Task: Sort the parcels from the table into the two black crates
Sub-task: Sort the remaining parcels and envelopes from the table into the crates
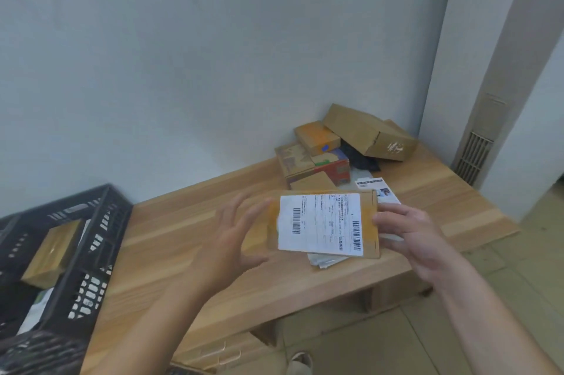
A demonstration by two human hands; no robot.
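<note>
**A:** Where is the parcel [323, 225]?

**B:** Between the two hands, held flat over the table [189, 237], label [329, 213] facing up. The right hand [409, 231] pinches its right edge, fingers curled over the cardboard. The left hand [235, 237] is spread at the other end with its fingers straight. I cannot tell whether it touches the edge or is just short of it.

**A:** How do you expect it to handle?

**B:** It looks light. It is a thin cardboard mailer, and one hand seems to carry most of it without sag. It looks stiff enough to stay flat, though a thin card like that could bend if squeezed in the middle. The printed label looks smooth, so it may be slippery. I would keep the fingers on bare cardboard at the short edges.

**A:** And the way to the crate [100, 222]?

**B:** It stands well to the left of the left hand and already has a brown box [52, 252] inside. More boxes [335, 145] lie piled beyond the hands. A grip on both ends should keep the parcel level while it goes over the crate wall.
</note>
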